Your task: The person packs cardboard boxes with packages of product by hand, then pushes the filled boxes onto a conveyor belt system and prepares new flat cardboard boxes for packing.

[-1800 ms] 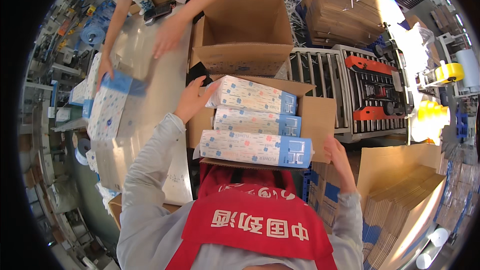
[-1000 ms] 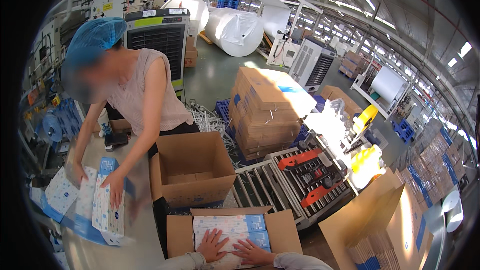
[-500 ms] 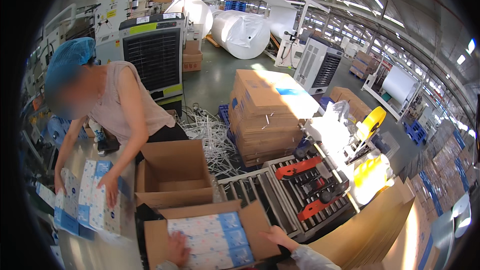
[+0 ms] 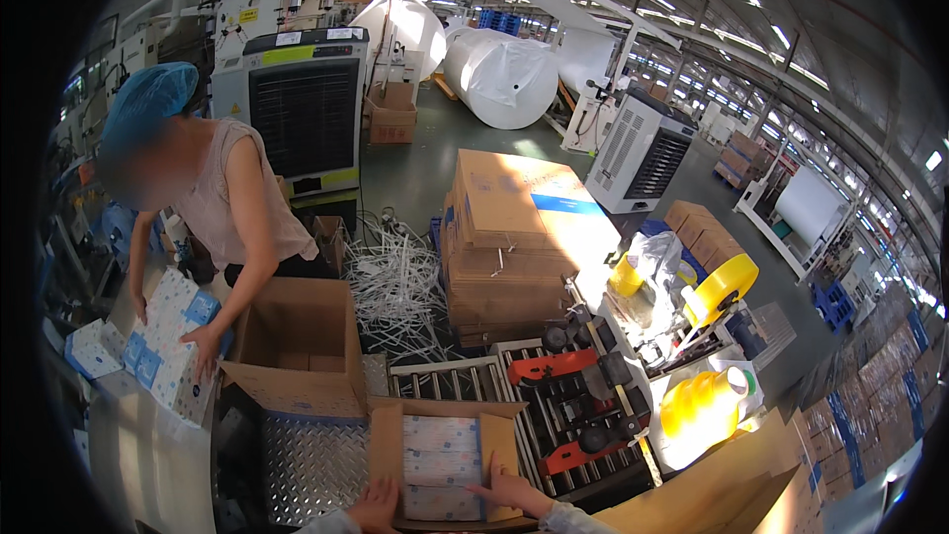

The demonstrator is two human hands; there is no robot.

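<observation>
An open cardboard carton [image 4: 388,450] sits in front of me at the near end of the roller conveyor. Rows of white tissue packs [image 4: 443,455] with pale blue print fill it. My left hand [image 4: 376,507] lies against the carton's near left corner, fingers stretched out. On the right side, my right hand [image 4: 516,492] has its fingers apart, touching the carton's right flap [image 4: 501,450], one digit reaching toward the packs. Neither hand is wrapped round anything.
At left a co-worker in a blue hair cover handles tissue packs [image 4: 170,356] on a metal table [image 4: 148,465]. An open carton [image 4: 297,386] stands beside a tread plate [image 4: 316,465]. Ahead are the roller conveyor with red-armed sealer [image 4: 554,366], stacked flat cartons [image 4: 509,267] and yellow tape roll [image 4: 720,292].
The filled carton has shifted away from the co-worker's table toward the conveyor. My left hand has gone from the packs to the carton's corner. The co-worker's packs have turned; my view has shifted.
</observation>
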